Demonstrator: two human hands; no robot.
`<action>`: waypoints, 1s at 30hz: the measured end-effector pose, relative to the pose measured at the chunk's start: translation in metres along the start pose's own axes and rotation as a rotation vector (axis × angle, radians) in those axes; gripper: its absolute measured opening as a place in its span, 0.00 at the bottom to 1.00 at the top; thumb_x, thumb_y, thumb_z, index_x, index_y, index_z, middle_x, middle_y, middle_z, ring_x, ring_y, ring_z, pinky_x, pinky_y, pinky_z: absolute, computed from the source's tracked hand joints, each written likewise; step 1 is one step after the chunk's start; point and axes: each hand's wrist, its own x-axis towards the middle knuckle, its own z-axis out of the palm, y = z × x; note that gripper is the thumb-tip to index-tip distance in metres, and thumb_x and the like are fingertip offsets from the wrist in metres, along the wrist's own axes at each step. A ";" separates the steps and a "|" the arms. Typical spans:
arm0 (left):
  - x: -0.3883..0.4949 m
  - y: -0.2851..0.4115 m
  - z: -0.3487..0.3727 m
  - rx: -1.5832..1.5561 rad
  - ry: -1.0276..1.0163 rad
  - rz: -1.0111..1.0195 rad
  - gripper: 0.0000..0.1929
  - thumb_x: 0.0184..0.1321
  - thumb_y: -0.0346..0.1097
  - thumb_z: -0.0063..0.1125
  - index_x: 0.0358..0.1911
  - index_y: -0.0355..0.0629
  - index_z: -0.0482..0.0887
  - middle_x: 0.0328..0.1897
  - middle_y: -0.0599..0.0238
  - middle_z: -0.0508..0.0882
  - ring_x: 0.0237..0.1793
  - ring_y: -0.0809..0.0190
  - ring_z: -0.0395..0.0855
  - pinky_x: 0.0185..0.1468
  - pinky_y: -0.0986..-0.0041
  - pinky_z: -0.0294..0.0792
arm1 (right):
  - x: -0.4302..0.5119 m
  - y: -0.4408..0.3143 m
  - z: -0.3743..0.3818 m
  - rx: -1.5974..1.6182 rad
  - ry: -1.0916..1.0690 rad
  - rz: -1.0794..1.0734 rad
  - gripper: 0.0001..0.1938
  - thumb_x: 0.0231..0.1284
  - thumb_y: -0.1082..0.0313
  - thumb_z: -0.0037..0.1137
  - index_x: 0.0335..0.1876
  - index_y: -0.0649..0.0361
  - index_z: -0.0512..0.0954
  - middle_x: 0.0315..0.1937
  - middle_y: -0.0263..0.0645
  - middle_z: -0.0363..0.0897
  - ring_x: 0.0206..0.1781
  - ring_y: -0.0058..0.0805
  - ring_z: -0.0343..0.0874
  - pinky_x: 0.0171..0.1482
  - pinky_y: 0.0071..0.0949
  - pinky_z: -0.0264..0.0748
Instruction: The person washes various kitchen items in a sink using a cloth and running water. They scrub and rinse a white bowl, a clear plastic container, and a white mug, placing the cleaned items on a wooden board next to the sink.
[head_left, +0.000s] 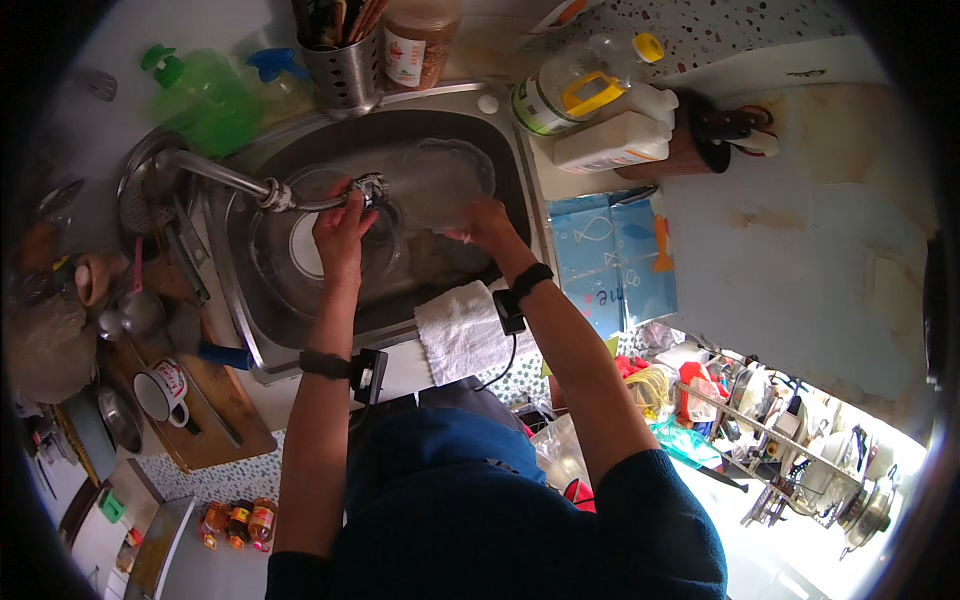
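My left hand (341, 236) is at the metal faucet's spray head (370, 189), with its fingers around it. A flexible hose joins the head to the faucet pipe (225, 178). My right hand (491, 225), partly blurred, grips the near edge of a clear plastic piece (450, 180). That piece is over the steel sink (517, 247); whether it is a bag or a container is unclear. Under my left hand, a white round dish (304, 244) sits in the basin beside a clear round vessel (390, 244), both partly hidden.
A white cloth (461, 326) lies over the sink's front edge. Behind the sink stand a green pump bottle (206, 101), a utensil holder (345, 79) and a jar (420, 45). Bottles (615, 139) and a knife block (679, 142) are right; a cutting board (232, 390) with an enamel mug (155, 396) is left.
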 end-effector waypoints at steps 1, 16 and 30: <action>-0.001 0.002 0.000 0.006 0.007 -0.008 0.20 0.63 0.38 0.59 0.57 0.45 0.75 0.49 0.67 0.80 0.47 0.69 0.79 0.48 0.70 0.77 | -0.002 0.007 -0.004 0.150 -0.042 0.059 0.18 0.62 0.70 0.47 0.58 0.64 0.66 0.45 0.50 0.77 0.46 0.53 0.79 0.44 0.59 0.80; 0.003 -0.006 -0.012 0.079 -0.032 -0.023 0.16 0.61 0.38 0.60 0.51 0.42 0.79 0.46 0.70 0.81 0.41 0.72 0.80 0.37 0.76 0.79 | -0.028 0.022 -0.004 0.063 0.062 -0.212 0.16 0.66 0.64 0.47 0.56 0.60 0.64 0.46 0.47 0.75 0.47 0.42 0.79 0.51 0.53 0.78; -0.001 0.002 -0.010 0.073 -0.072 -0.045 0.19 0.62 0.39 0.60 0.56 0.44 0.76 0.47 0.68 0.81 0.47 0.71 0.78 0.46 0.71 0.79 | -0.094 -0.058 -0.006 -0.918 0.545 -1.171 0.28 0.55 0.80 0.49 0.64 0.61 0.62 0.61 0.51 0.66 0.61 0.48 0.69 0.59 0.37 0.68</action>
